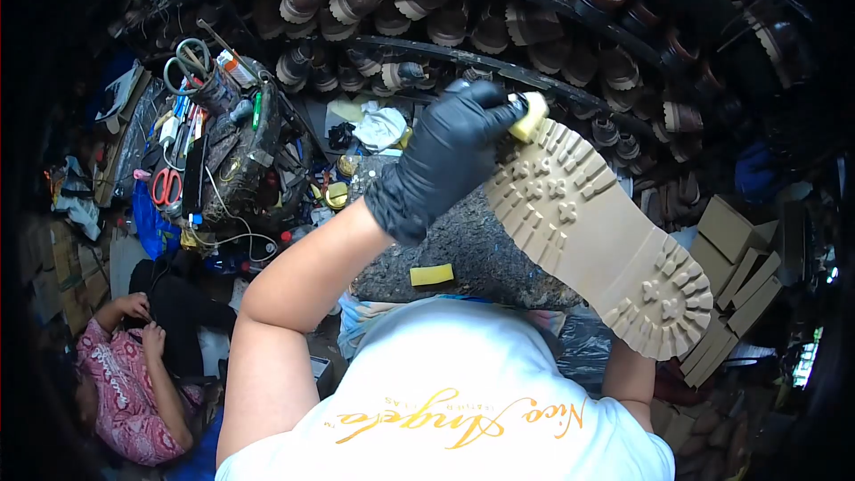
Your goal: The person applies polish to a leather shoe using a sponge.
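One gloved left hand (443,163) grips a yellow sponge (531,116) in closed fingers, pressing it on the toe edge of the boot sole (595,233). The sole's long axis runs down-right toward the hidden right hand; its grip cannot be seen. The sole is tan and lugged, tread facing up.

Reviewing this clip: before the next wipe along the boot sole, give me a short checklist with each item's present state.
1. Gloved left hand has a firm pinch on the yellow sponge: ok.
2. Sponge touching the toe end of the boot sole: ok.
3. Sole turned up, tread fully in view: ok.
4. Right hand steadying the boot at the heel: cannot tell, it is hidden behind the sole.
5. Spare yellow sponge piece lying on the work block: ok.
6. Seated person's hands at lower left apart from the boot: ok.
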`<control>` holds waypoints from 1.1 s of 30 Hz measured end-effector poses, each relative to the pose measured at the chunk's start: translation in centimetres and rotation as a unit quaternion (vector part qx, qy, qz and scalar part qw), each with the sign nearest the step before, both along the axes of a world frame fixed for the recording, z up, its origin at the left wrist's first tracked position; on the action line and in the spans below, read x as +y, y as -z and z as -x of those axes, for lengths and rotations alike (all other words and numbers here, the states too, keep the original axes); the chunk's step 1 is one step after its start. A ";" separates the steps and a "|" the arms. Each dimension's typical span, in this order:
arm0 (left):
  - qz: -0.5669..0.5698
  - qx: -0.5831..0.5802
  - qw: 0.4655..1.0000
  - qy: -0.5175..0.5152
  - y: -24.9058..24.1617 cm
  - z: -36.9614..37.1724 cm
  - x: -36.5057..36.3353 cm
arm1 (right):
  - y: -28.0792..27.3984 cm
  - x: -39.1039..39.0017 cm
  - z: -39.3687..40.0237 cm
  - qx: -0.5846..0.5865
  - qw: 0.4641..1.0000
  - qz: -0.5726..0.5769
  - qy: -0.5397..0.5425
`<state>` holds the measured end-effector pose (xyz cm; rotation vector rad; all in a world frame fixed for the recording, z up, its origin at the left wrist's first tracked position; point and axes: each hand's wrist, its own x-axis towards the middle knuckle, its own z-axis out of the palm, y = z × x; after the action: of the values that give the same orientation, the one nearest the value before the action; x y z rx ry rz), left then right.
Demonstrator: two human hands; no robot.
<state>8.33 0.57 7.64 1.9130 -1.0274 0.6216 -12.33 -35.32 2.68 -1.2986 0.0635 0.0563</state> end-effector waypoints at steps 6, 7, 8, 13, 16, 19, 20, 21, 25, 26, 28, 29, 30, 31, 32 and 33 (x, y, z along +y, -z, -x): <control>0.049 -0.118 0.989 0.070 -4.9 6.4 -2.9 | 0.7 0.5 0.2 0.012 0.998 0.012 -0.067; -0.001 -0.095 0.995 0.024 -3.6 4.8 -2.0 | 0.7 -0.1 -0.8 0.009 0.998 0.011 -0.069; -0.050 -0.074 0.996 -0.019 -2.0 2.9 -0.5 | 0.7 1.5 -2.6 0.003 0.998 0.012 -0.067; -0.016 0.080 0.995 -0.060 0.7 0.7 2.9 | 0.7 0.4 -0.5 -0.010 0.998 0.023 -0.064; -0.007 -0.016 1.000 0.023 -1.9 2.2 2.3 | 0.7 1.5 -1.4 -0.008 0.998 0.028 -0.056; -0.078 -0.007 0.996 -0.038 5.0 -1.3 4.4 | -0.9 0.2 -3.8 -0.023 0.999 0.045 0.002; -0.069 0.069 0.994 -0.044 4.3 -1.7 4.0 | -1.0 1.7 -2.5 -0.027 0.998 0.055 0.027; -0.002 0.054 0.998 -0.015 3.9 -1.8 2.8 | -1.4 1.7 -2.9 -0.031 0.996 0.063 0.046; 0.066 -0.131 0.989 0.015 -4.7 3.9 -3.8 | -1.5 3.1 -2.1 -0.019 0.995 0.081 0.063; -0.006 -0.064 0.994 0.088 -6.0 5.7 -5.1 | -1.2 3.4 -3.5 -0.018 0.994 0.083 0.065; -0.029 0.126 0.992 0.013 -5.3 9.8 -6.5 | -1.2 3.4 -4.1 -0.021 0.993 0.087 0.077; -0.030 0.124 0.992 0.023 -4.4 10.2 -5.6 | -1.3 3.0 -3.8 -0.023 0.992 0.088 0.086; -0.075 0.122 0.983 0.117 -3.5 9.8 -3.6 | -1.5 1.5 -2.0 -0.026 0.991 0.090 0.097; -0.121 0.116 0.963 0.209 -3.0 9.3 -2.7 | -1.4 1.7 -2.0 -0.031 0.990 0.091 0.107; -0.124 0.114 0.962 0.216 -3.7 8.4 -2.9 | -1.3 1.5 -1.6 -0.033 0.989 0.090 0.115; -0.080 0.026 0.979 0.184 -4.4 7.2 -2.9 | -1.0 1.7 -2.0 -0.025 0.989 0.090 0.114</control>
<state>1.09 -2.28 12.07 1.7973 -1.3880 0.2832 -10.36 -33.61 3.64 -1.4645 0.1773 -0.1809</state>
